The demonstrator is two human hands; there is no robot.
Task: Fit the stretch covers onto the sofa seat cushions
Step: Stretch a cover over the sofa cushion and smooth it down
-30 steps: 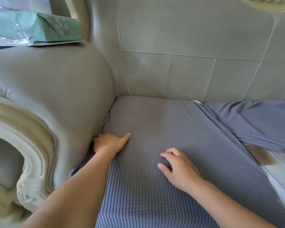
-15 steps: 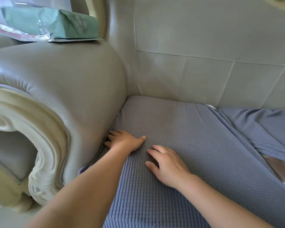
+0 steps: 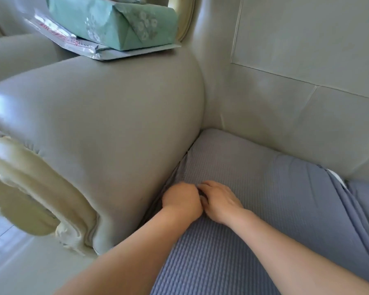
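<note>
Cover (image 3: 254, 188) under both hands (image 3: 200, 199)

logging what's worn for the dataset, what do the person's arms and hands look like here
Both forearms are bare to the frame's edge, with no sleeves in view. The left hand and right hand wear no gloves; no rings, watch or bracelets show.

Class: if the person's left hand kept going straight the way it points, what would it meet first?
Probably the grey leather sofa armrest: the left hand points into the gap beside the blue-grey waffle-knit cushion cover.
</note>
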